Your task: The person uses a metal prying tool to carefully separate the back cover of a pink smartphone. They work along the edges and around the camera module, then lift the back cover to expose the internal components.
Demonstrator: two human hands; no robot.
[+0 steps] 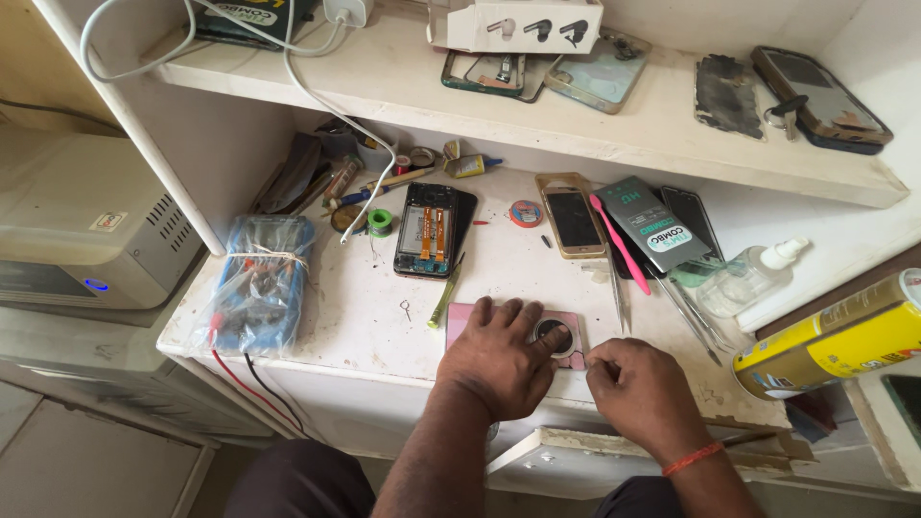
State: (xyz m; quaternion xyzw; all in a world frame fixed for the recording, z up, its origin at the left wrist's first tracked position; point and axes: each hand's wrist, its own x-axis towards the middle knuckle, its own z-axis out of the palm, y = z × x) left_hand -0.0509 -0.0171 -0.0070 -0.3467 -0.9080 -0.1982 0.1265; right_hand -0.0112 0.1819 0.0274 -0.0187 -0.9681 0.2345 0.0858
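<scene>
A pink phone (460, 318) is lain flat near the front edge of the white surface (355, 317). It is pressed down by the left hand (501, 357), spread flat over it, fingers beside its round camera ring (554, 336). The phone's right corner is pinched by the right hand (641, 393). An opened phone (428, 230) is seen nearer the back edge.

A pink phone (467, 319) with a black camera ring (554, 337) lies on the stained white worktop (365, 317), near a blue bag (257, 285), gold phone (571, 217), pink toothbrush (620, 244) and yellow spray can (833, 345).
</scene>
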